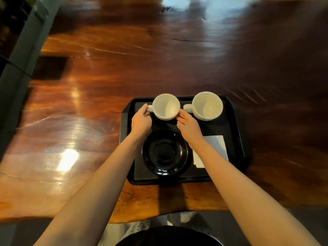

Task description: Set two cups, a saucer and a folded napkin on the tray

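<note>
Nearest on the black tray (236, 132): dark saucer (164, 152) at 6 o'clock, folded napkin (215, 144) at 4. Farther in, left hand (141, 121) pinching the handle at 9 o'clock of the left cup (166, 106), right hand (189, 126) curled against its 4 o'clock wall. Beyond, at 1 o'clock, right cup (207, 106) standing free, handle pointing to 9; all four pieces apparently aboard.

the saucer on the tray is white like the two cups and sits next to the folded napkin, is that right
Not quite: the saucer is black, not white, as the head view shows. The rest holds: it sits on the tray beside the folded napkin, and the two cups are white, with the left hand and right hand on the nearer-left one.
</note>
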Demonstrator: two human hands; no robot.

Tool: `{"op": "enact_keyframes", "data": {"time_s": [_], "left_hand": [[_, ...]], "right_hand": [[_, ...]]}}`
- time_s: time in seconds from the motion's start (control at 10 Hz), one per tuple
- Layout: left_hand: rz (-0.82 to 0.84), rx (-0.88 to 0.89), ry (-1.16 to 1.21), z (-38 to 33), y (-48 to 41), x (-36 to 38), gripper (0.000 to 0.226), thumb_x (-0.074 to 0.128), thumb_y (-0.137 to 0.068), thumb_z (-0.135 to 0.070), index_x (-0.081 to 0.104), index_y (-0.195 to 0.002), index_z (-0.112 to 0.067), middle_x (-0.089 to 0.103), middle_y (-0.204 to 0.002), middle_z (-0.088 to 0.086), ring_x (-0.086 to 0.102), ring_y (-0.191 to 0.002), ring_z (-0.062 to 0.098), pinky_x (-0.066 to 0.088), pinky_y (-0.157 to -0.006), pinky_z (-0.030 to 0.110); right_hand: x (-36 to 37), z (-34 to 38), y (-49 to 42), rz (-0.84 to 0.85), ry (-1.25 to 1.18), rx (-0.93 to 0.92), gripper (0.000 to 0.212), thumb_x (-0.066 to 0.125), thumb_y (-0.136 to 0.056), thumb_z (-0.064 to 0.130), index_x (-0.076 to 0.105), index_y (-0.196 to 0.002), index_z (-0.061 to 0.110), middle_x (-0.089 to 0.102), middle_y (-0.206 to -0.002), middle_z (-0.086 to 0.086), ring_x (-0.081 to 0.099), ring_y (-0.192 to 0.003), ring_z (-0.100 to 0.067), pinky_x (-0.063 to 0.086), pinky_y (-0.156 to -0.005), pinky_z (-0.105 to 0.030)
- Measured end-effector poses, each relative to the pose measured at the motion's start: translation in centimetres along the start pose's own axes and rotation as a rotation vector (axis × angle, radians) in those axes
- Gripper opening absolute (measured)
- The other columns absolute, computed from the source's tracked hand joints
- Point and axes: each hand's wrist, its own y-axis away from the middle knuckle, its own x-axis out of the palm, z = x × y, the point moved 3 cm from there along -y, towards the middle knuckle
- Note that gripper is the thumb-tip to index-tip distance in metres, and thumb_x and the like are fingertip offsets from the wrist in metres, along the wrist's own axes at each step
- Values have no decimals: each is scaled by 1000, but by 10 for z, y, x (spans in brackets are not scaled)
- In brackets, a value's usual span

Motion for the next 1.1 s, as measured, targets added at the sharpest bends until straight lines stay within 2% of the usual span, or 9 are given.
{"op": "enact_keyframes", "data": {"time_s": [0.1,0.2,0.3,0.4,0.5,0.7,0.9,1.1], "left_hand": [[5,16,14,-2,8,-4,62,39,-92,5,28,-149,-16,39,-151,5,43,-135,17,41,-93,20],[21,68,-156,4,23,-18,58,45,-92,-2,34,-147,-18,47,-145,6,48,-130,19,43,-89,21],[91,97,-369,23,47,-25,52,48,-90,0,44,-141,-14,56,-137,9,52,-127,22,39,-104,31],[112,108,-465,39,70,-21,51,47,-88,5,48,-137,-10,57,-135,11,53,-125,25,41,-104,34],[78,147,-506,45,78,-20,53,46,-86,8,52,-134,-14,59,-132,8,55,-120,25,45,-98,35],[55,120,-452,51,76,-23,53,49,-86,11,52,-133,-13,62,-128,9,56,-120,24,45,-100,35],[45,108,-433,51,77,-24,51,52,-87,8,52,-134,-14,62,-129,9,56,-121,24,45,-102,37],[34,104,-432,46,80,-24,52,48,-89,4,46,-139,-13,57,-135,9,53,-125,24,43,-105,37]], "right_hand": [[-7,-1,3,17,39,9,59,46,-93,-3,28,-147,13,40,-148,-7,40,-136,-19,37,-106,-30],[-19,-8,17,34,290,-30,64,54,-93,8,22,-148,14,34,-151,-8,34,-139,-21,33,-112,-36],[-24,-19,40,180,549,-82,82,65,-87,27,15,-150,16,23,-156,-5,21,-144,-21,26,-114,-38],[-23,-32,53,283,809,-126,101,71,-78,42,7,-150,15,14,-158,-6,10,-146,-22,19,-117,-36],[-22,-42,56,316,954,-140,113,73,-72,51,2,-150,14,9,-159,-7,4,-147,-23,11,-119,-37],[-21,-47,63,311,994,-189,110,76,-73,40,4,-150,12,9,-159,-7,0,-147,-22,7,-120,-38],[-21,-52,64,276,982,-219,109,76,-73,41,5,-151,12,9,-159,-6,0,-147,-21,7,-119,-36],[-27,-53,67,299,929,-216,105,70,-78,44,1,-151,14,0,-160,-4,-5,-147,-19,4,-118,-33]]}}
